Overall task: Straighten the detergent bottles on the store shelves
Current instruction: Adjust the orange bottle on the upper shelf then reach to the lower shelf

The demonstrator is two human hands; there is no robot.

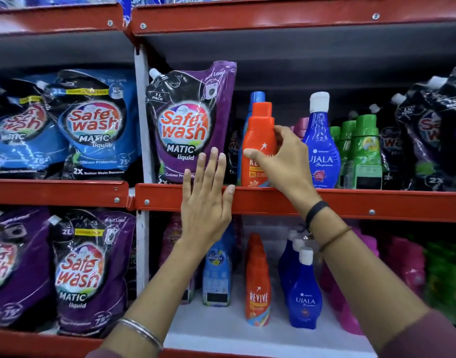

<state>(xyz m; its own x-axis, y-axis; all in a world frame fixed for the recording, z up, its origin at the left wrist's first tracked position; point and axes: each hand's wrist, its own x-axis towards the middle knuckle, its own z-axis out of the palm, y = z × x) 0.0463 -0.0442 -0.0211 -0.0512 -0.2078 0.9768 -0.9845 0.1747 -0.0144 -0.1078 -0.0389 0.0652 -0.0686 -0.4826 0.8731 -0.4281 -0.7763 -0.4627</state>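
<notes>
An orange Revive bottle [258, 135] stands upright at the front of the middle shelf, and my right hand [281, 161] grips its body from the right. My left hand [207, 197] lies flat with fingers spread against the red shelf edge [351, 202], overlapping the bottom of a purple Safewash pouch [188, 120]. A blue-capped bottle [256, 96] stands behind the orange one. To the right stand a blue Ujala bottle [321, 148] and green bottles [361, 153].
Blue Safewash pouches [92, 125] fill the left bay, purple ones [85, 272] below them. The lower shelf holds another orange Revive bottle [258, 285], blue Ujala bottles [303, 293], a light blue bottle [218, 272] and pink bottles [402, 262]. Dark pouches [428, 133] crowd the far right.
</notes>
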